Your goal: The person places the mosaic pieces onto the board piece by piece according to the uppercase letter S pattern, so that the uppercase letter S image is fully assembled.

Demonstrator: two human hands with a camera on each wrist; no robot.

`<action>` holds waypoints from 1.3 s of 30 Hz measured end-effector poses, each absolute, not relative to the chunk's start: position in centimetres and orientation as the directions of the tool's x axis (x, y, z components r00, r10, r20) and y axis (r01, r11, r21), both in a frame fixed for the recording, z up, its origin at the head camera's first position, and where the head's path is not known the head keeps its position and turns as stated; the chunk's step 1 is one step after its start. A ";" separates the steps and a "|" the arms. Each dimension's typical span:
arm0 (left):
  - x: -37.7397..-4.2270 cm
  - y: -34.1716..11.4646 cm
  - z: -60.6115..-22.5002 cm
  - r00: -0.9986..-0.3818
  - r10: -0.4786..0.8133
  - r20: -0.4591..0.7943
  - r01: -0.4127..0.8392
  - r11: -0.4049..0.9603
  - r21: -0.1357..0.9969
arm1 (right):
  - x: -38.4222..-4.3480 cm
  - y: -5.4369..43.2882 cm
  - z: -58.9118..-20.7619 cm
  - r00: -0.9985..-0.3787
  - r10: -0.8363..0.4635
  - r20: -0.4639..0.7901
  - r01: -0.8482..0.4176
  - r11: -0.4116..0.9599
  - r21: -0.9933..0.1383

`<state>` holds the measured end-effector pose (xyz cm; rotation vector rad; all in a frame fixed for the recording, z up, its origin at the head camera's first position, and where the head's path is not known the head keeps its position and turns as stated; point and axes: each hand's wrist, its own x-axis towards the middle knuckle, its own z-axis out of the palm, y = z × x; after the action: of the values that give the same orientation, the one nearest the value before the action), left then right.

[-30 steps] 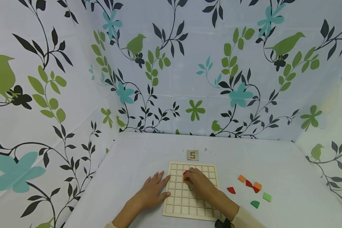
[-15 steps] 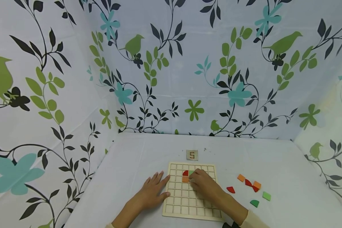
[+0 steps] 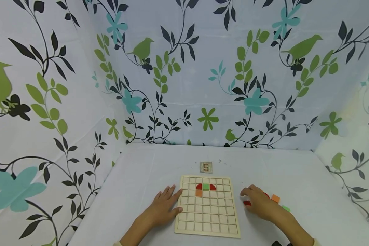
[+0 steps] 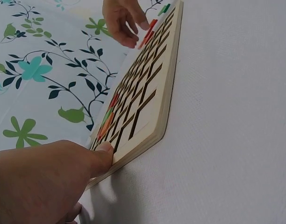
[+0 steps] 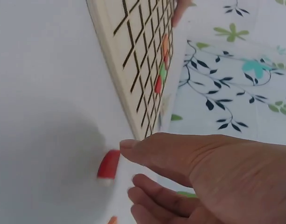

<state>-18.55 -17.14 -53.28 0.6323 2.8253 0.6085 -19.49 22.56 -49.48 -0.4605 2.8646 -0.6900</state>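
Observation:
A pale wooden grid board (image 3: 203, 218) lies on the white table. In its cells sit a red quarter-round piece (image 3: 199, 186), a light green square (image 3: 206, 186), another red quarter-round (image 3: 213, 187) and an orange square (image 3: 199, 193). My left hand (image 3: 165, 206) rests with spread fingers at the board's left edge, its thumb on the rim in the left wrist view. To the right of the board, my right hand (image 3: 259, 202) hovers over loose pieces, fingers loosely bent, holding nothing. Close to its thumb tip is a loose red piece (image 5: 109, 164).
Beyond the right hand lie an orange square (image 3: 275, 198) and a light green piece (image 3: 286, 208); the hand hides others. A small card with an S pattern (image 3: 206, 167) lies behind the board. Patterned cloth (image 3: 178, 102) hangs around the table.
My right hand has set the light green square and a second red quarter-round in the board, then moved right to the loose pieces. The left hand stays at the board's edge.

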 end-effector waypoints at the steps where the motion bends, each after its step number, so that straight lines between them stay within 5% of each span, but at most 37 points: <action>1: -18.6 -17.2 -53.3 -0.894 0.440 -0.086 0.366 0.827 0.426 | -19.4 23.0 -49.5 -0.937 -0.338 -0.086 -0.261 0.843 -0.470; 8: -18.7 -17.3 -53.5 -0.895 0.437 -0.085 0.361 0.825 0.435 | -19.0 24.4 -51.2 -0.918 -0.393 -0.053 -0.315 0.805 -0.502; 29: -18.6 -17.2 -53.6 -0.893 0.444 -0.077 0.371 0.822 0.431 | -18.8 23.0 -52.3 -0.971 -0.239 0.013 -0.219 0.862 -0.456; 39: -18.6 -17.4 -53.7 -0.893 0.444 -0.076 0.373 0.824 0.427 | -18.9 22.2 -53.0 -0.956 -0.257 0.140 -0.291 0.888 -0.355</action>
<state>-18.63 -17.42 -53.74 0.6400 2.8338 0.6114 -18.92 22.20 -52.96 -0.4560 3.1392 -0.6130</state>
